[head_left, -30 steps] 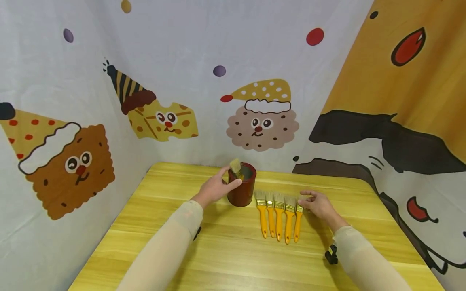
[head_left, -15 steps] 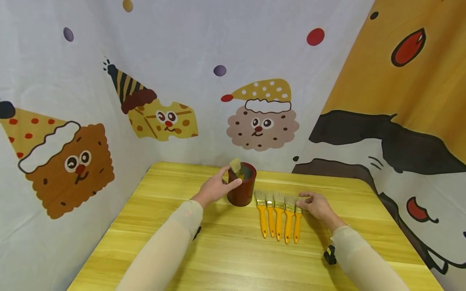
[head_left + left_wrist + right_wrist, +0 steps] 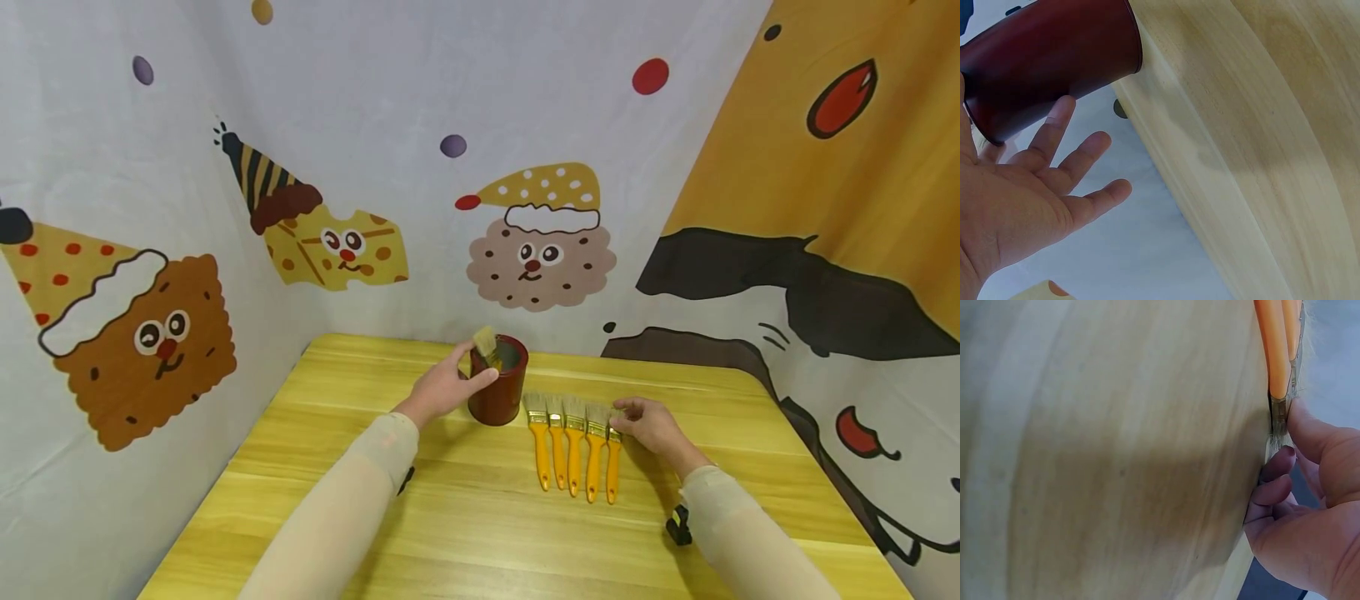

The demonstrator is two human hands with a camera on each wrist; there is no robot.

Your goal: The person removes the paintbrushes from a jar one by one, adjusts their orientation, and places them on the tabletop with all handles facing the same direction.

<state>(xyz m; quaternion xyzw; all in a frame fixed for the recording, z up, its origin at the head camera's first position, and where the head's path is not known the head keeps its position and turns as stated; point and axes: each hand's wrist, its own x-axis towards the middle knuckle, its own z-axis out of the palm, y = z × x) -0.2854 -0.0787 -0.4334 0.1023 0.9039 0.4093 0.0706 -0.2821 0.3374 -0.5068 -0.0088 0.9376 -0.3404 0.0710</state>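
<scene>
A dark red cylindrical bucket point(image 3: 501, 396) stands upright near the table's back edge. One paintbrush point(image 3: 487, 343) is in it, pale bristles up, its handle hidden inside. My left hand point(image 3: 441, 388) is at the bucket's rim, with thumb and index finger about this brush; in the left wrist view its other fingers spread beside the bucket point(image 3: 1060, 56). Several orange-handled paintbrushes point(image 3: 574, 442) lie side by side to the right, bristles away from me. My right hand point(image 3: 655, 425) pinches the rightmost paintbrush point(image 3: 613, 467) near its bristles; in the right wrist view the fingers are curled there.
The yellow wood-grain table point(image 3: 480, 533) runs to a cartoon-printed cloth point(image 3: 375, 125) at the back and sides. A small black device point(image 3: 679, 525) sits under the right wrist.
My right hand has shifted slightly left and down over the rightmost paintbrush, whose bristle end has moved a little toward the row. My left hand and the bucket have stayed still.
</scene>
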